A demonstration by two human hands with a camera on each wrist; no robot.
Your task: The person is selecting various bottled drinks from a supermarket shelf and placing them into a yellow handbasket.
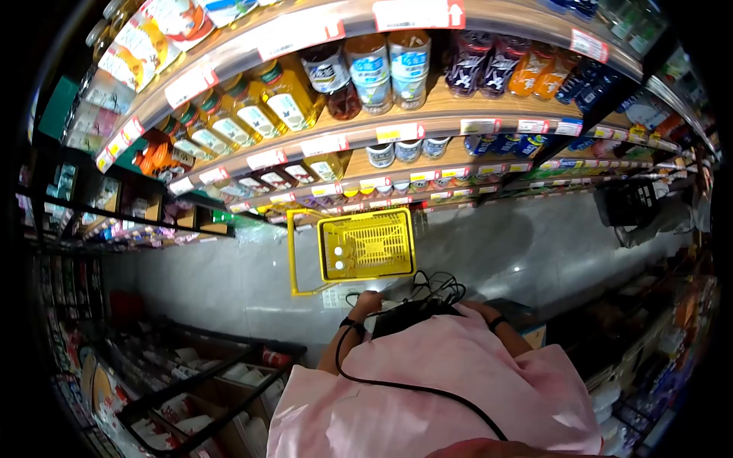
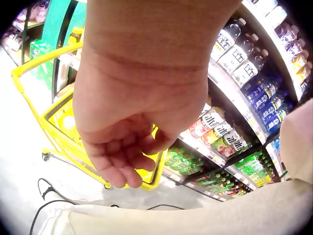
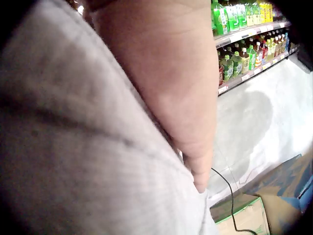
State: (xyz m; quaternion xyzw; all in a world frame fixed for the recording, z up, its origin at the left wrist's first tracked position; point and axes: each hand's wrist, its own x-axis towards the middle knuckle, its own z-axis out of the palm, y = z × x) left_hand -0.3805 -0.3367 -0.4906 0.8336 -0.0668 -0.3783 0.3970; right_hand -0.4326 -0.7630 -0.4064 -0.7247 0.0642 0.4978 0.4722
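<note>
My left hand hangs with its fingers loosely curled and nothing in them. In the left wrist view it overlaps the yellow shopping basket. The basket, with its long pull handle, stands on the floor before me in the head view. Inside it are two bottles with pale caps. My right hand hangs down against the light trouser leg, which hides most of its fingers. Nothing shows in its grasp.
Shelves ahead carry yellow oil-coloured bottles, blue-labelled jars and purple bottles. Black cables loop in front of my body. A dark bag is on the right. A black-framed rack stands at lower left, and cardboard boxes are low by my right side.
</note>
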